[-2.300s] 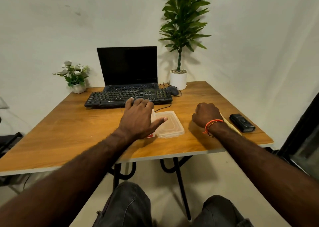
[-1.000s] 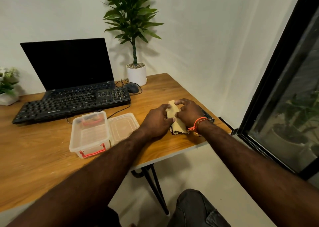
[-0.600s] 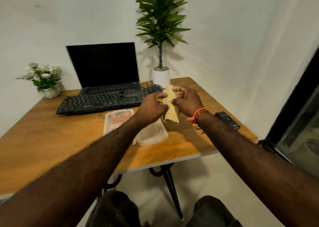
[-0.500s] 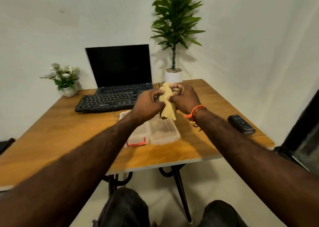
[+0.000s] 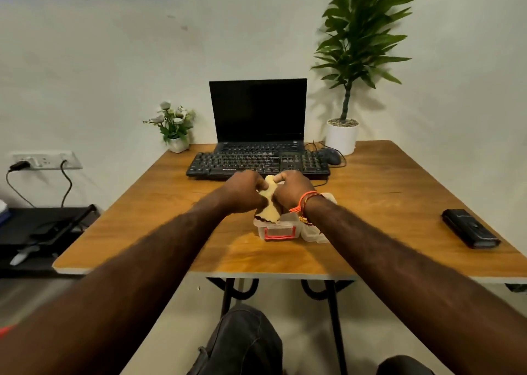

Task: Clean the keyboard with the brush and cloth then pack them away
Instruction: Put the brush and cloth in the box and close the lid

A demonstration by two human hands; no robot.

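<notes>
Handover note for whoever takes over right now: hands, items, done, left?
Left hand and right hand: both grip the yellow cloth, bunched between them above the clear box.
Box is open on the table; its lid lies beside it on the right.
Keyboard sits in front of the laptop.
Brush: not visible.
Left: put the cloth in, close the lid.

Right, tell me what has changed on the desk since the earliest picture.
The left hand left the clear plastic box and the right hand rose from the wooden table. Both took hold of the yellow cloth near the table's right edge, then carried it left. They now grip it together above the open box. The black keyboard and laptop stayed put.
</notes>
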